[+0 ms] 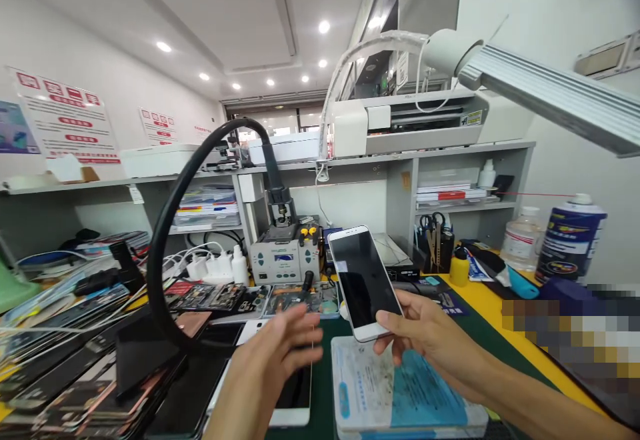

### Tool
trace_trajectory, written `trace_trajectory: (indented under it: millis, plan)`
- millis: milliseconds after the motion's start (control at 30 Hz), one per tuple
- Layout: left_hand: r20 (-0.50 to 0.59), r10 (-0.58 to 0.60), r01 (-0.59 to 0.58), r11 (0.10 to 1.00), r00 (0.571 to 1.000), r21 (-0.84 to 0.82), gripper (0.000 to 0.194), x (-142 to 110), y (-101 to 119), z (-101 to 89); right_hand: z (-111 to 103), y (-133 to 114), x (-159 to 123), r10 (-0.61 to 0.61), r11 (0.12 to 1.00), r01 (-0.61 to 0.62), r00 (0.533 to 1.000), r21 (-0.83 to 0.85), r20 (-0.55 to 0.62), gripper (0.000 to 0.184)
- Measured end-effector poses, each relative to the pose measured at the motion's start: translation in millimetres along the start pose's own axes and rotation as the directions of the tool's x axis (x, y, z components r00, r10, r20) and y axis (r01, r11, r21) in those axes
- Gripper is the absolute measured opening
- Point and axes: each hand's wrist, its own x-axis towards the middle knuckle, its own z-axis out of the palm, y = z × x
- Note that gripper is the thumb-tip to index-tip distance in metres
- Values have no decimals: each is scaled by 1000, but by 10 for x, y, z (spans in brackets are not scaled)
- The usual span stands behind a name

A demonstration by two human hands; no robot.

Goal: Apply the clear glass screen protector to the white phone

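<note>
A white smartphone [363,280] with a dark screen is held up by its lower right corner in my right hand [420,327], the thumb on its front and the fingers behind. Below it lies a blue and white box [400,387] with printed text. My left hand [273,353] hovers to the left with its fingers stretched apart and nothing in them. Partly hidden beneath that hand is another white phone [295,417], lying flat on the green mat [325,373].
Phones and phone parts [75,387] are piled on the left, under a thick black hose [157,253]. A rework station [285,260] stands behind. To the right are a scissors holder [435,243], a spray can [570,240] and a clear bottle [520,240]. A lamp [550,87] reaches overhead.
</note>
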Motion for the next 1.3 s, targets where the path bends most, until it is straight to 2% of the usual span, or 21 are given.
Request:
trace_trajectory:
  millis: [33,67,100,167,233,367,467,533,633,767,900,1167,1300]
  plan:
    - [9,15,-14,996,1000,-83,61,252,70,139,-4,16,16,-6,1000,6,1000,6,8,39]
    - [25,-6,13,966,1000,-258,63,475,119,278,-4,34,35,-12,1000,12,1000,15,12,41]
    - [100,-25,62,918,995,-391,64,662,144,409,-2,56,56,-15,1000,14,1000,28,13,42]
    - [201,-44,130,888,979,-440,65,918,128,614,6,107,98,-15,999,15,1000,52,4,41]
    - [264,-83,200,867,961,-457,68,1038,57,729,9,158,134,3,998,-3,1000,63,-7,39]
    - [323,-160,310,813,933,-492,73,1086,-71,774,-7,215,181,41,997,-39,999,64,-31,36]
    - [329,-240,390,751,913,-533,72,1094,-102,768,-19,219,200,77,994,-75,997,76,-23,33]
    - [317,-293,427,716,902,-552,72,1097,-111,760,-24,223,204,104,991,-105,995,83,9,33]
    - [280,-337,438,718,899,-541,71,1089,-127,722,-42,249,189,95,990,-105,990,91,105,38]
    - [336,-361,491,703,870,-514,80,1072,-141,638,-98,291,130,73,987,-99,978,129,196,39]
    - [397,-365,536,650,842,-538,82,1071,-145,594,-129,292,64,111,986,-131,979,108,173,30]
    - [411,-373,549,664,832,-508,84,1044,-186,591,-88,290,-14,138,989,-144,984,42,114,23]
    - [401,-348,523,681,847,-513,85,1034,-166,600,-97,318,-28,137,989,-144,982,44,128,21]
